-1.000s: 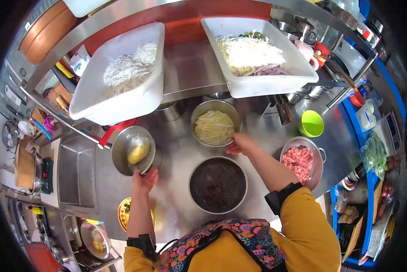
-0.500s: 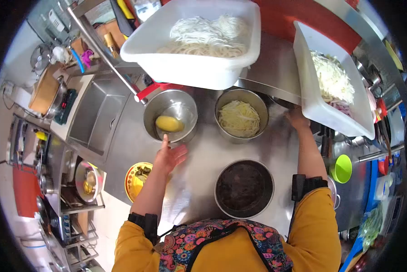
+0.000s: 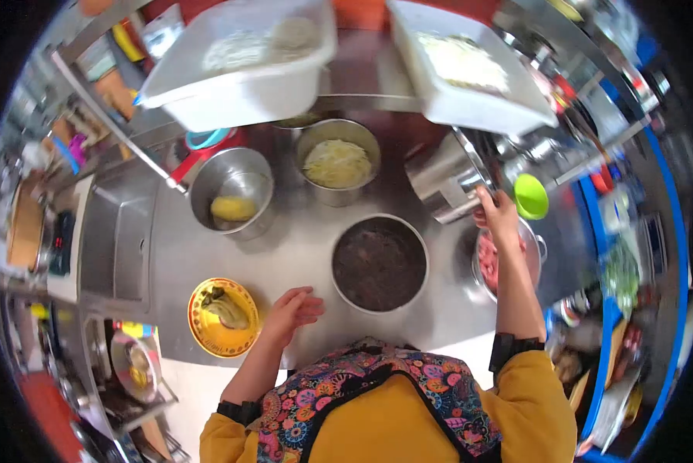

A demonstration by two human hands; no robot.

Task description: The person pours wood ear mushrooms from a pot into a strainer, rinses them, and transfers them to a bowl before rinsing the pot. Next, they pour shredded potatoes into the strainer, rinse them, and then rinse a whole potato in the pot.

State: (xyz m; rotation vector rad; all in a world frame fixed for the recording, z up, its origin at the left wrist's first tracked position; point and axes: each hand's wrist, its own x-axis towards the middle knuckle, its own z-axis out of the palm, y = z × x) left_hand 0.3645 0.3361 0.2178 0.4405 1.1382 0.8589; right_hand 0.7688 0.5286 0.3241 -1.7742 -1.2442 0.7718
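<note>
My right hand (image 3: pixel 498 217) is closed on the edge of a shiny steel pot (image 3: pixel 442 179), which is tilted on its side above the counter. My left hand (image 3: pixel 292 312) is held over the counter, fingers apart and holding nothing, between an orange plate (image 3: pixel 200 320) with pickled greens and a large round pot of dark contents (image 3: pixel 379 263). Behind them stand a steel pot with a yellow potato (image 3: pixel 233 207) and a steel pot of pale shredded food (image 3: pixel 336 163). Below my right hand is a steel colander with pink meat (image 3: pixel 488 266).
Two white tubs, one with noodles (image 3: pixel 242 94) and one with pale shreds (image 3: pixel 481 100), sit on the raised shelf. A red-handled ladle (image 3: pixel 194 164) juts over the left pot. A sink (image 3: pixel 115 235) is at left, a lime green cup (image 3: pixel 531 197) at right.
My right hand has brought the steel pot out from the back right. My left hand has drawn back from the potato pot toward my body. The view has shifted to the right.
</note>
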